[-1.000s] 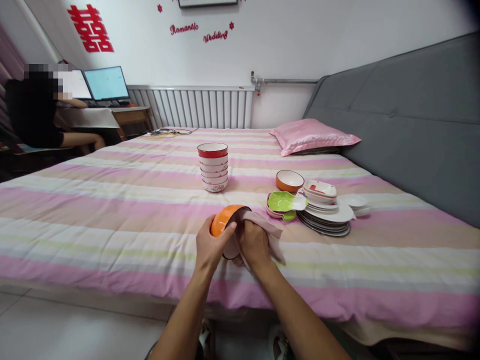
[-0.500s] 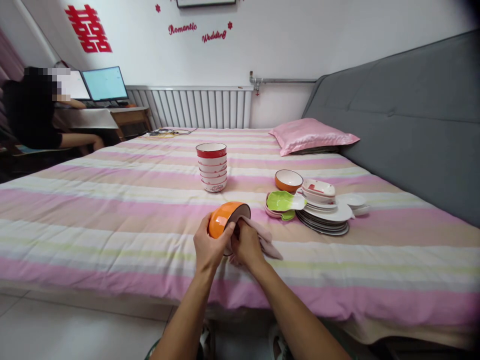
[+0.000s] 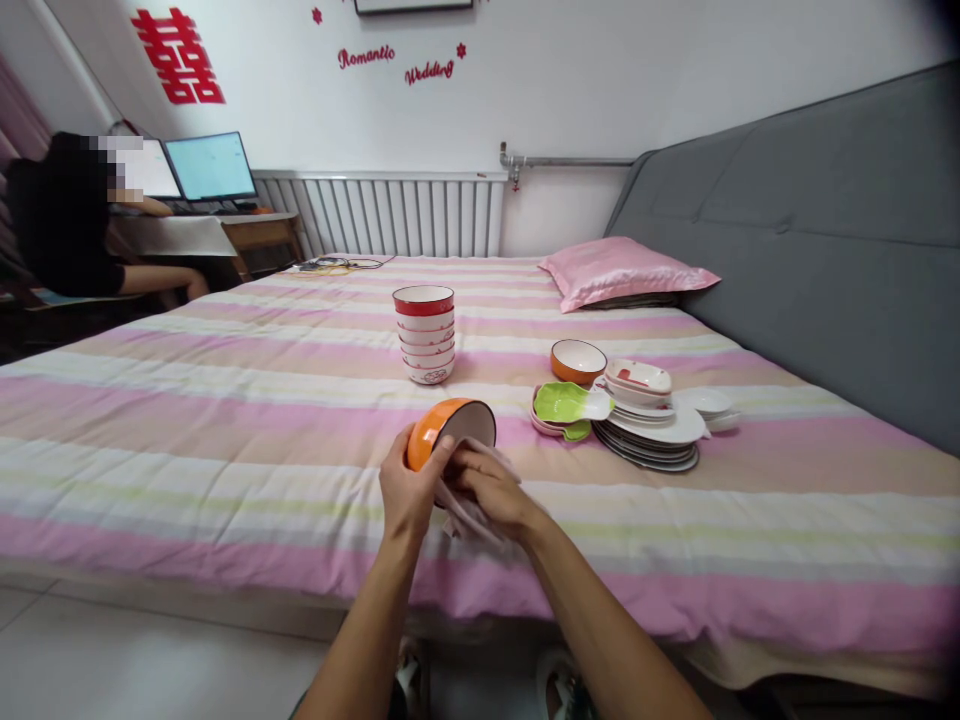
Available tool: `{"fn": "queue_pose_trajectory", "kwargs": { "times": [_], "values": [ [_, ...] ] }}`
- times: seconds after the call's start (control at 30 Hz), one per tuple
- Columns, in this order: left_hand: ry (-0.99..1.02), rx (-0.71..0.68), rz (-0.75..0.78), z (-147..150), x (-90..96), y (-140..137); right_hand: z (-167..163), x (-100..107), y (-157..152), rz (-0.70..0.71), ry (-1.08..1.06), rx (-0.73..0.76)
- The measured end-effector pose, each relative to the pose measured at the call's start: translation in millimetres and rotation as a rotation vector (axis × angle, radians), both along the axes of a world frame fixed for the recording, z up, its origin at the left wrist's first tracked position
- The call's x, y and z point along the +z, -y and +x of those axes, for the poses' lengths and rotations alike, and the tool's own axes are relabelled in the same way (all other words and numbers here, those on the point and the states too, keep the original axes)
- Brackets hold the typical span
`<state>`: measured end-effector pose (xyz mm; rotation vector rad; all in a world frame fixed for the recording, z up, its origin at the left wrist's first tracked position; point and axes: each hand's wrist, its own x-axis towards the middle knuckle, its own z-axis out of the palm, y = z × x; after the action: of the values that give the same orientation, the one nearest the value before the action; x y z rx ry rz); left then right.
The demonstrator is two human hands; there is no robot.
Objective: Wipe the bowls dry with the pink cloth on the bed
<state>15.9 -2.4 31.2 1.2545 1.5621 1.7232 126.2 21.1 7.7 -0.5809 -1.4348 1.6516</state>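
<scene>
Above the bed's near side [image 3: 322,425], we are seemingly wiping the orange bowl [image 3: 448,418], left hand [image 3: 409,488] gripping it, right hand [image 3: 495,493] holding the cloth [image 3: 469,514], the next stroke calling for steady support.

Held bowl [image 3: 453,418]: v. glossy, smooth ext.; rag [image 3: 471,514]: matt cloth.

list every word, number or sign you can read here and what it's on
"Romantic": red letters on the wall
"Wedding": red letters on the wall
"囍": red sign on the wall
Screens: too small to read
Stacked bowls: marks too small to read
</scene>
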Motion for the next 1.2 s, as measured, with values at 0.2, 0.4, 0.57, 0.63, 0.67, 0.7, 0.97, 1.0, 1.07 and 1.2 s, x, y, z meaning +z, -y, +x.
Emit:
{"fn": "queue_pose_trajectory", "kwargs": {
  "times": [0.2,0.4,0.57,0.63,0.67,0.7,0.97,1.0,1.07,1.2],
  "values": [
    [0.140,-0.028,0.012,-5.1,-0.1,-1.0,1.2,-0.6,-1.8,0.250,0.193,-0.276],
    [0.164,-0.085,0.015,-4.3,-0.1,-1.5,-1.4,-4.5,1.0,0.427,0.330,-0.524],
    [0.154,-0.110,0.021,-4.5,-2.1,-1.3,-1.2,-6.7,1.1,0.583,0.447,-0.568],
    [0.163,-0.117,0.024,-5.0,-2.7,-1.1,-0.1,-5.7,2.5,0.648,0.508,-0.541],
    [0.165,-0.115,0.025,-5.3,-2.9,-1.1,0.6,-5.1,3.3,0.666,0.527,-0.518],
    [0.165,-0.111,0.025,-5.8,-2.9,-1.0,1.5,-4.5,4.1,0.678,0.541,-0.492],
    [0.184,-0.084,0.023,-9.4,-0.7,-1.3,3.9,-8.2,8.4,0.740,0.494,-0.342],
    [0.195,-0.081,0.023,-9.5,0.0,-1.2,2.7,-9.7,9.4,0.750,0.492,-0.335],
    [0.202,-0.090,0.020,-9.5,1.6,-0.7,0.1,-12.1,12.2,0.769,0.494,-0.334],
    [0.181,-0.102,-0.006,-9.9,4.9,1.3,-2.7,-11.9,19.3,0.803,0.519,-0.354]
  ]
}}
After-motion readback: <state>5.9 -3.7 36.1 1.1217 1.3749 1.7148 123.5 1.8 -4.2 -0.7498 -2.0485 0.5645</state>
